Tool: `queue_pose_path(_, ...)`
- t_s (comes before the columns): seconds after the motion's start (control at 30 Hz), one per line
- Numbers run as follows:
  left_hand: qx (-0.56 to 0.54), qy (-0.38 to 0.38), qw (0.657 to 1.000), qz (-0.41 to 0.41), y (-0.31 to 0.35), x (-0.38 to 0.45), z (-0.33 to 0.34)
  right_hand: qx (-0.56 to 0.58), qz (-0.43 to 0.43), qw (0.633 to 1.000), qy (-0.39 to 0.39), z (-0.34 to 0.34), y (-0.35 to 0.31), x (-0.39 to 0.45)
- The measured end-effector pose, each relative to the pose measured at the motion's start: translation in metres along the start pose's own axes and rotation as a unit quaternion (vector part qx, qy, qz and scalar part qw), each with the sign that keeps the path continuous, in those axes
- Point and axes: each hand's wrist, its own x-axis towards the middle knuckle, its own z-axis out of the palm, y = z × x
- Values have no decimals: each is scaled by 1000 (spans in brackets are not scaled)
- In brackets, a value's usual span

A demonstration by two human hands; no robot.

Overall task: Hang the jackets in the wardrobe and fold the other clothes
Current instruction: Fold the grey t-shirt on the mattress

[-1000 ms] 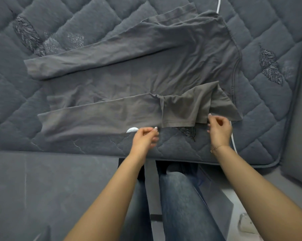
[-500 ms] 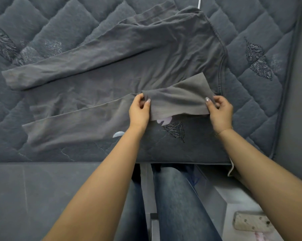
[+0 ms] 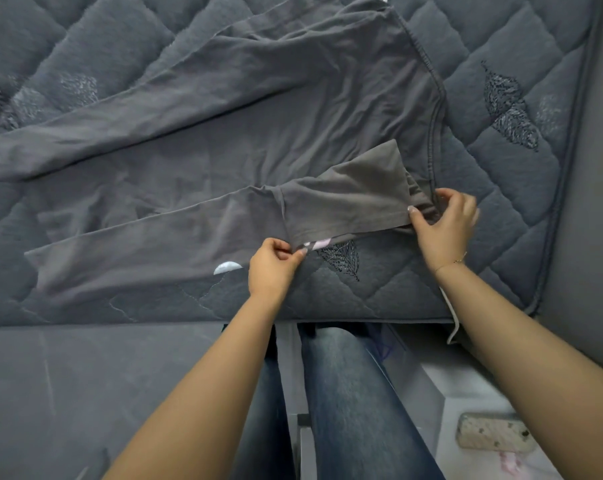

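Note:
A dark grey long-sleeved top (image 3: 258,133) lies spread flat on the quilted grey bed cover (image 3: 501,202), its sleeves stretched to the left. A flap of the near side (image 3: 348,206) is folded up over the body of the top. My left hand (image 3: 272,268) pinches the flap's lower left corner near the bed's front edge. My right hand (image 3: 445,223) pinches the flap's right end beside the stitched hem. A pale print shows under the flap's edge.
The bed's front edge (image 3: 328,317) runs across the middle of the view, with my jeans-clad legs (image 3: 348,393) below it. A speckled phone (image 3: 494,434) lies on the white floor at the lower right. A grey wall stands on the right.
Both hands lifted the near edge of the top off the bed and folded it over the body. The flap now lies flatter and further right, and the view has closed in.

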Motion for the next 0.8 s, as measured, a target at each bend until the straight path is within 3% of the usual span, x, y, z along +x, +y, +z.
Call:
queue_pose_path(0.07, 173, 32, 983, 56, -6, -9, 4, -111, -36, 992, -43, -5, 10, 8)
queue_pose_path(0.13, 296, 79, 940, 148, -13, -12, 7, -148, -65, 981, -104, -11, 20, 15)
queue_pose_path(0.27, 324, 122, 896, 279, -12, 1, -1, -92, -46, 981, -164, -21, 31, 29)
queue_pose_path(0.43, 350, 12, 840, 413, -11, 17, -20, -77, -92, 962, -246, -35, 43, 53)
queue_pose_path(0.53, 388, -34, 802, 452, -18, 18, -27, -122, -129, 952, -251, -39, 50, 58)
queue_pose_path(0.67, 364, -17, 803, 472, -19, 10, -29, -129, -126, 962, -203, -39, 42, 47)
queue_pose_path(0.73, 305, 26, 800, 516, -15, 0, -27, -101, -206, 965, -124, -36, 30, 34)
queue_pose_path(0.8, 274, 80, 801, 526, -5, -6, -14, -82, -306, 945, -77, -24, 10, 19)
